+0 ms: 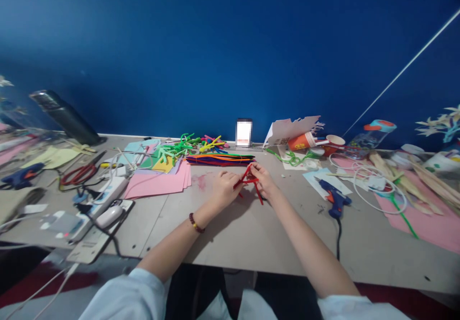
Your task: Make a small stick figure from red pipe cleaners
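Holding a few red pipe cleaners up between both hands, worked just above the middle of the gray table. Had the fingers of the left hand curled over, nearly closed, around one red end. Pinched the top of the red piece between the thumb and fingertips of the right hand, with hardly any gap. Let loose red ends slant down below the hands, one of them beneath the right palm. Could not tell the firmness of the left grip or the exact join of the strips, partly hidden behind the fingers. Wore a beaded bracelet on the left wrist. Had a bundle of colored pipe cleaners lying just beyond the hands, in front of a phone upright near the blue wall. Had a heap of bent green pieces to the left, with pink paper nearer, then a white power strip and a mouse beside it. Had a blue glue gun well apart on the right, partly over light blue paper, with tipped orange cups farther back.
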Demonstrator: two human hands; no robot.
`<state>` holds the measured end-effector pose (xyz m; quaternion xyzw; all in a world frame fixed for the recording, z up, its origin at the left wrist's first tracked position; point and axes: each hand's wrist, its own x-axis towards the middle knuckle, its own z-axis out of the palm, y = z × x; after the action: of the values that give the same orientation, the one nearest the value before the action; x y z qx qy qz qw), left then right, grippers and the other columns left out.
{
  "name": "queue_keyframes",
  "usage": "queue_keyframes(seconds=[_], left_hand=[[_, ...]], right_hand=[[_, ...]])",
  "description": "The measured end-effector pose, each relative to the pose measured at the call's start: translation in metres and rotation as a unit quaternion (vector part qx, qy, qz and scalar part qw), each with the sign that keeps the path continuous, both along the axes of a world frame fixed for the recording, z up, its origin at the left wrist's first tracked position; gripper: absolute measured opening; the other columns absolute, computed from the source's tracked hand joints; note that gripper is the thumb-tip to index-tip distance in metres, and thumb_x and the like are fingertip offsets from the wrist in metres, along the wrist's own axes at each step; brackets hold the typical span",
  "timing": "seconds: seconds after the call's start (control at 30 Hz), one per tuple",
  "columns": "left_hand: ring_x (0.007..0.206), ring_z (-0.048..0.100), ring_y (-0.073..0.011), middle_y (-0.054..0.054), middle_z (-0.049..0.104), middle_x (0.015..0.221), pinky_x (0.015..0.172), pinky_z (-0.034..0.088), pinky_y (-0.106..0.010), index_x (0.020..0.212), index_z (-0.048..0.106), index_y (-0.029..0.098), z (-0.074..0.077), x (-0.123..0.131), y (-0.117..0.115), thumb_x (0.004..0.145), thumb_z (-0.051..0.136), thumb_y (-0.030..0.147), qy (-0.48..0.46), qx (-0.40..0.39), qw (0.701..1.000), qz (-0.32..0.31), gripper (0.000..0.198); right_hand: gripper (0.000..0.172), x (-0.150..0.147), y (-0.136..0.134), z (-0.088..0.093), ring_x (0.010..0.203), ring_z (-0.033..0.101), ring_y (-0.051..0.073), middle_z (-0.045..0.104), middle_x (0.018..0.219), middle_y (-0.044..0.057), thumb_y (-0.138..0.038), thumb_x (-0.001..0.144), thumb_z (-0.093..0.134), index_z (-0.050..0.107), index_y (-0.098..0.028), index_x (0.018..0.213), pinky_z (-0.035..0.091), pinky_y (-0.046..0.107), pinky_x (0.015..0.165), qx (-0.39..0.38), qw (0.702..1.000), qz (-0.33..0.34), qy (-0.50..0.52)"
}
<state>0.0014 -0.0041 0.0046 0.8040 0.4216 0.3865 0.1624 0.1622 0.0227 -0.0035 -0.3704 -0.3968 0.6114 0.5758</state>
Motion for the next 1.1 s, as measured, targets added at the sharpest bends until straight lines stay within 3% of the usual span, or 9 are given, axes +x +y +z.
queue_keyframes(seconds=[0.2, 0.4, 0.73, 1.1], left_hand=[[0.075, 0.058, -0.0209, -0.008, 0.07, 0.08, 0.089, 0.032, -0.04, 0.08, 0.069, 0.021, 0.002, -0.002, 0.002, 0.08, 0.062, 0.036, -0.006, 0.03, 0.999, 0.042, 0.016], [0.075, 0.058, -0.0196, -0.007, 0.069, 0.078, 0.09, 0.032, -0.039, 0.08, 0.069, 0.022, 0.003, -0.004, 0.002, 0.083, 0.058, 0.039, 0.011, 0.058, 0.997, 0.042, 0.021], [0.076, 0.059, -0.0191, -0.006, 0.069, 0.079, 0.088, 0.033, -0.038, 0.078, 0.067, 0.021, 0.002, -0.004, 0.0, 0.086, 0.053, 0.035, 0.037, 0.1, 0.993, 0.051, 0.021], [0.076, 0.058, -0.0196, -0.007, 0.069, 0.078, 0.09, 0.032, -0.039, 0.077, 0.067, 0.022, -0.001, -0.004, 0.002, 0.084, 0.055, 0.034, 0.016, 0.077, 0.996, 0.048, 0.019]], right_hand=[[0.038, 0.009, -0.001, 0.006, 0.048, 0.042, 0.006, 0.053, 0.055, -0.006, -0.046, 0.056, 0.081, 0.064, -0.02, 0.077, 0.033, 0.019, 0.044, 0.001, 0.999, 0.028, -0.026], [0.038, 0.017, -0.001, 0.003, 0.051, 0.05, 0.006, 0.063, 0.069, -0.004, -0.041, 0.052, 0.084, 0.064, -0.021, 0.078, 0.042, 0.021, 0.05, -0.027, 0.997, 0.067, 0.006], [0.04, 0.021, 0.001, -0.003, 0.053, 0.054, 0.007, 0.064, 0.067, -0.005, -0.038, 0.051, 0.085, 0.065, -0.022, 0.081, 0.044, 0.022, 0.054, -0.046, 0.996, 0.079, 0.023], [0.041, 0.02, -0.001, -0.001, 0.053, 0.054, 0.007, 0.063, 0.067, -0.005, -0.039, 0.05, 0.086, 0.064, -0.022, 0.08, 0.043, 0.021, 0.054, -0.057, 0.995, 0.079, 0.027]])
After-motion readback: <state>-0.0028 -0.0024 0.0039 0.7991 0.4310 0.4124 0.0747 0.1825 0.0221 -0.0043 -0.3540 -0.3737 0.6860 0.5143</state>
